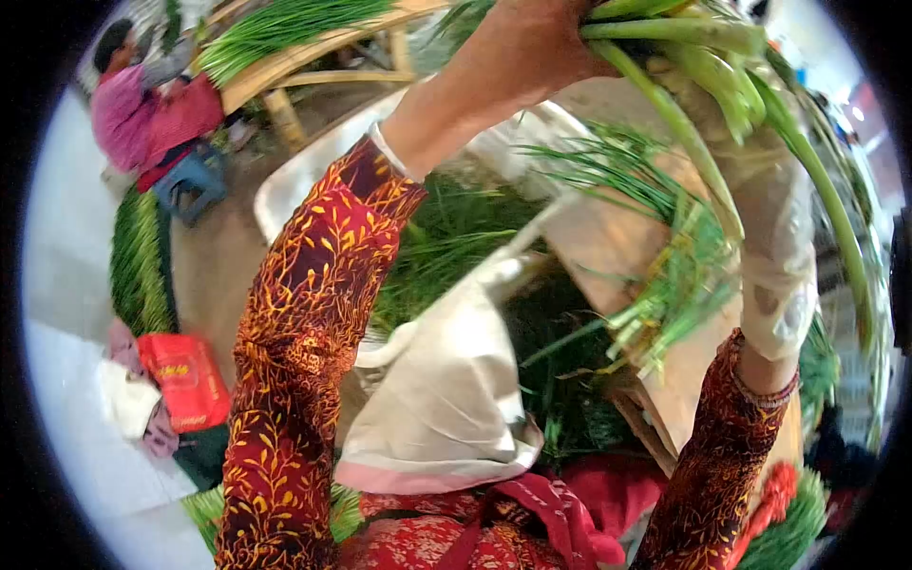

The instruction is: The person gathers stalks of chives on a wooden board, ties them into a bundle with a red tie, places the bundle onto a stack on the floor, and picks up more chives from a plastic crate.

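Observation:
Both my arms are raised toward the top of the head view. My left hand [560,43], bare and partly cut off by the frame edge, is closed at a bunch of thick pale-green stalks [727,90]. My right hand [708,100], in a clear plastic glove, is up against the same bunch and looks closed round it; stalks cover most of its fingers. Long stalks hang down on both sides of the gloved wrist. Below lies a loose heap of thin green stems [674,275] with pale root ends, on a wooden board [603,242].
A white tub [285,195] holds more greens [456,228]. Pale cloth [437,380] lies across my lap. Top left, a person [142,114] sits on a blue stool [190,180] near a wooden table [328,52] with greens. A red bag [185,380] lies left.

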The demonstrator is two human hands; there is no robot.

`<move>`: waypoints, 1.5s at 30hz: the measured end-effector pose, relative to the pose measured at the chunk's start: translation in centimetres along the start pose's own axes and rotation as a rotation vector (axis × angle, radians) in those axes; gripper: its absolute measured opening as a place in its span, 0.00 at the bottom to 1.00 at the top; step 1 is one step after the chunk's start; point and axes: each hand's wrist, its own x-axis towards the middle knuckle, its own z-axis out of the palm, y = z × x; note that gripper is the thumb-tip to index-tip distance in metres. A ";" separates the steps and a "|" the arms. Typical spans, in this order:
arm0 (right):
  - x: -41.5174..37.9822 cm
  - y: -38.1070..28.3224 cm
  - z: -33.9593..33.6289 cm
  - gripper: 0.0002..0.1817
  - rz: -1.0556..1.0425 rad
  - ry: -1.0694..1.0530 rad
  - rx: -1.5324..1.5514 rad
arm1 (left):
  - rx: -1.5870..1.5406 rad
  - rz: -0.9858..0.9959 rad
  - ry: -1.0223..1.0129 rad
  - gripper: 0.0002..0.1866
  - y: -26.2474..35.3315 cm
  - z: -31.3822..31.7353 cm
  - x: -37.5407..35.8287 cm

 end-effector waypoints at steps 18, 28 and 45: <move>-17.2 10.5 -3.7 0.34 0.321 -0.106 -0.686 | 0.133 0.024 -0.686 0.41 -3.8 19.9 -9.4; -4.0 12.3 -2.8 0.15 -0.131 -0.204 -0.626 | -0.074 0.046 -0.642 0.30 -3.4 21.8 -10.3; -9.7 20.1 -4.8 0.11 0.063 0.350 -0.391 | 0.486 -0.033 -0.375 0.51 -16.4 25.7 -2.9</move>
